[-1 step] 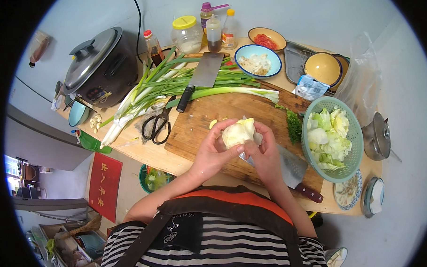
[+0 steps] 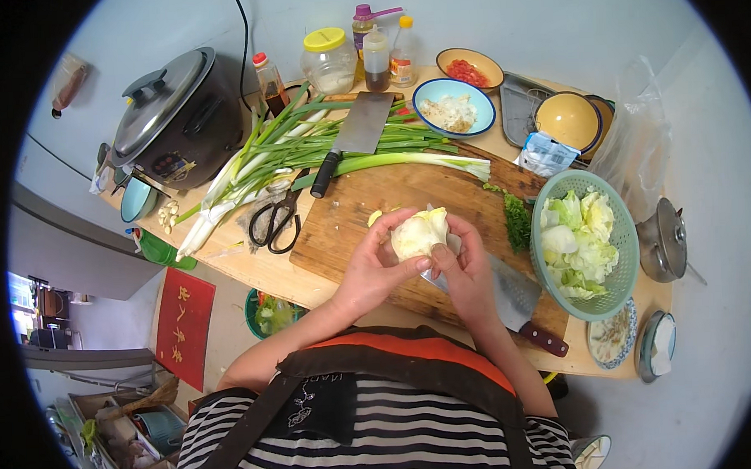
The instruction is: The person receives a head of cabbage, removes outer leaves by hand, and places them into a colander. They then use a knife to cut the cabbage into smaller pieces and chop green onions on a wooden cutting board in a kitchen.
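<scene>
Between my two hands, above the wooden cutting board [image 2: 342, 223], is a small pale lettuce heart [image 2: 419, 235] with yellowish leaf edges. My left hand [image 2: 373, 261] cups it from the left, the thumb along its lower side. My right hand [image 2: 468, 273] wraps the other side, thumb pressed against the near face. Beneath them lies a broad knife [image 2: 514, 292], its brown handle toward the right and part of its blade hidden by my right hand. A green colander [image 2: 628, 255] on the right holds torn lettuce leaves [image 2: 587, 260].
Behind lie long green scallions [image 2: 265, 164], with a cleaver [image 2: 363, 123] across them. Black scissors [image 2: 277, 221] rest beside the board's left edge. Chopped greens [image 2: 516, 221] sit near the colander. A rice cooker [image 2: 173, 117], bottles and a blue-rimmed bowl [image 2: 424, 90] stand farther back.
My right thumb has shifted slightly on the lettuce heart. Everything else stays where it was.
</scene>
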The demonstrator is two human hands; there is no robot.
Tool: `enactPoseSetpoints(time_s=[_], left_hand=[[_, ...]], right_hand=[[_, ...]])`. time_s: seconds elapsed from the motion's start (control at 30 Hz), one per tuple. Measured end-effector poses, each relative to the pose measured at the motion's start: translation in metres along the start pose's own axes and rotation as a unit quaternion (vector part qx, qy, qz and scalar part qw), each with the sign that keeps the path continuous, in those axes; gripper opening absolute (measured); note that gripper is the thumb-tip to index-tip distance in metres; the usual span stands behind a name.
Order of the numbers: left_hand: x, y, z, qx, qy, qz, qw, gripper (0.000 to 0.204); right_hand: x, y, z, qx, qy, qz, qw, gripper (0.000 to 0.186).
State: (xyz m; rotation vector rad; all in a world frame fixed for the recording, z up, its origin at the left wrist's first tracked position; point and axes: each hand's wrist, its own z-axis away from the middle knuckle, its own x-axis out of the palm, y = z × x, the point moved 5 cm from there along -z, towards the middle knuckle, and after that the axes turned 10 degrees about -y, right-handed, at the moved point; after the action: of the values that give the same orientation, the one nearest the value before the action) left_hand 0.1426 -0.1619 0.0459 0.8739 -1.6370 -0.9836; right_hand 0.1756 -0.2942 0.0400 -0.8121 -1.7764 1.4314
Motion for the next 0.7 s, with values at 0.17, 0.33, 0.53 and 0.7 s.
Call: enactPoseSetpoints(time_s=[0.17, 0.33, 0.53, 0.7], left_hand=[[-0.002, -0.002, 0.001, -0.034, 0.022, 0.024, 0.999, 0.06], [-0.004, -0.01, 0.002, -0.04, 0.031, 0.117, 0.992, 0.057], [-0.005, -0.01, 0.003, -0.048, 0.049, 0.131, 0.989, 0.057], [-0.006, -0.011, 0.001, 0.02, 0.032, -0.02, 0.999, 0.056]], right_hand=[[-0.003, -0.002, 0.002, -0.049, 0.004, 0.284, 0.958, 0.036], [-0.009, 0.005, 0.003, 0.033, 0.066, 0.127, 0.989, 0.027], [-0.012, 0.016, -0.001, 0.053, 0.058, -0.104, 0.992, 0.031], [-0.009, 0.018, -0.004, 0.018, 0.058, -0.129, 0.99, 0.032]])
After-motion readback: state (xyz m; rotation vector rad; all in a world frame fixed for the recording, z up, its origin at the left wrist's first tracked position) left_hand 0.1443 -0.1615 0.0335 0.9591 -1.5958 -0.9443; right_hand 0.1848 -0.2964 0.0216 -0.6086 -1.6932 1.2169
